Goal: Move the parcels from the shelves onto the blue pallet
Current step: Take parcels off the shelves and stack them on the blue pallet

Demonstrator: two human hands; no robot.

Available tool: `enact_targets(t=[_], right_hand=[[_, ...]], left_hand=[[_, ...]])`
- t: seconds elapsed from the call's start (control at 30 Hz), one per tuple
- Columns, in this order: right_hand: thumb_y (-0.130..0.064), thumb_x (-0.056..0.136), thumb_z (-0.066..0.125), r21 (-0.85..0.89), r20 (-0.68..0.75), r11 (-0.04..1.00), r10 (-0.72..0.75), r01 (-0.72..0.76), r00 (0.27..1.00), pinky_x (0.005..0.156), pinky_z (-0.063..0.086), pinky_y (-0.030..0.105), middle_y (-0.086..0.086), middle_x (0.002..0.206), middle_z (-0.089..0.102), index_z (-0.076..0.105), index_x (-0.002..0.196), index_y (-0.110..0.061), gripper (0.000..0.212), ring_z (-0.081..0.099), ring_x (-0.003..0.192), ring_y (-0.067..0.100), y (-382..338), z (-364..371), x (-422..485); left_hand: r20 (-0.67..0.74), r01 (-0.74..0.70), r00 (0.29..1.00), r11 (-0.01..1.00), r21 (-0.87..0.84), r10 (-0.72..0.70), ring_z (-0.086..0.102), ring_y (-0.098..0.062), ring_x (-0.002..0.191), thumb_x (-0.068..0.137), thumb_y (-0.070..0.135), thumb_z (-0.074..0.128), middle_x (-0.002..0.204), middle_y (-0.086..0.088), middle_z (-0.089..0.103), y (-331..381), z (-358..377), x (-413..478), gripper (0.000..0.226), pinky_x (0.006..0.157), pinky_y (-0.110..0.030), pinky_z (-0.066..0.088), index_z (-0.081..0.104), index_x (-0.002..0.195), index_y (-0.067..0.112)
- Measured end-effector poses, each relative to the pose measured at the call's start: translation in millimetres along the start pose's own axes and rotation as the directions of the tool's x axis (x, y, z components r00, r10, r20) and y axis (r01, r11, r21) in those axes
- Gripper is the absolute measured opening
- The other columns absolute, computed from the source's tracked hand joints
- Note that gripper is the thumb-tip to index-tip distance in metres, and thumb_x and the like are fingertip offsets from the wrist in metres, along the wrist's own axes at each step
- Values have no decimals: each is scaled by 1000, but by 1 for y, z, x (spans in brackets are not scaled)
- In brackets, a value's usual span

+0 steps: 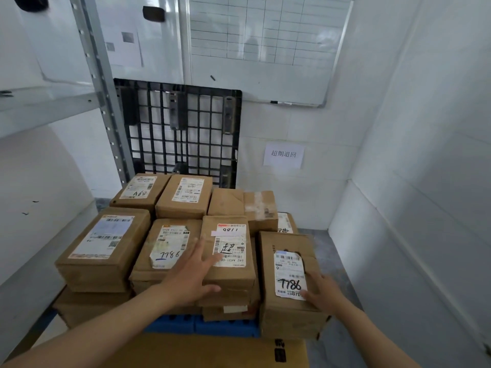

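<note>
Head view: the blue pallet lies on the floor straight ahead of the person, only its near edge showing under a packed stack of brown parcels. At the pallet's right near corner stands the parcel marked 7786. Its long axis runs from near to far, away from the person, and its labelled face points up. It sits just beside the parcel marked 超, with a thin dark gap between them.

The right hand rests on the near right part of the 7786 parcel's top. Its thumb touches the label's lower corner and its fingers lie relaxed along the right edge, not curled round anything. The left hand is spread flat with straight fingers over the seam between the 超 parcel and the parcel to its left. Blur hides whether it presses down or only hovers. Neither of the hands is gripping.

The right hand is plainly the nearer one to the 7786 parcel, and the left would have to cross over the 超 parcel to reach it. By my reading this parcel is already placed and is only being steadied. Further parcels would have to come from the grey metal shelf, which stands off to the left, on the left hand's side.

A larger cardboard box lies just short of the pallet's near edge
</note>
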State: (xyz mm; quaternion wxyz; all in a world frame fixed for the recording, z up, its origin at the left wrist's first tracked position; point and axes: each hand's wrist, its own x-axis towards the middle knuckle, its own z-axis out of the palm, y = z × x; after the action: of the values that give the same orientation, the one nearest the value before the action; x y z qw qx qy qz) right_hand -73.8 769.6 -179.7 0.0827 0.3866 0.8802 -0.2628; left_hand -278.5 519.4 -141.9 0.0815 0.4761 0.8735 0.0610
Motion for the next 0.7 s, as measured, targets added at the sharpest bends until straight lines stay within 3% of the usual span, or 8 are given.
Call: enact_targets(t=[0.13,0.23,0.63,0.7], right_hand=[[-40,86,58,49,-11,998,-31,32,999,109,34,40,9,145,33,25,143,-22,67,34,133,27,0,3,0],[-40,86,58,51,-11,998,-48,48,999,109,32,40,7,147,32,24,143,-24,68,32,134,26,1,3,0],[-44,87,55,-57,77,997,-49,53,996,113,29,44,8,153,18,18,145,-26,71,29,137,29,2,-4,8],[-45,85,57,-138,8,988,-63,63,998,114,27,47,9,155,12,18,145,-25,75,25,139,31,-7,-6,6]], left_hand=[[-4,-53,999,995,85,54,-11,-26,146,86,53,53,159,-3,-6,5,1,3,75,117,-43,1,13,147,35],[1,-79,997,995,65,79,-9,-25,146,87,50,52,159,-2,-1,11,4,5,71,117,-44,4,15,146,35],[-1,-70,997,994,89,71,-5,-25,146,92,47,46,159,-2,1,24,4,4,66,118,-43,6,12,147,34],[4,-77,997,994,77,77,-4,-24,146,91,48,46,159,-1,2,24,1,3,66,118,-43,7,13,147,33]])
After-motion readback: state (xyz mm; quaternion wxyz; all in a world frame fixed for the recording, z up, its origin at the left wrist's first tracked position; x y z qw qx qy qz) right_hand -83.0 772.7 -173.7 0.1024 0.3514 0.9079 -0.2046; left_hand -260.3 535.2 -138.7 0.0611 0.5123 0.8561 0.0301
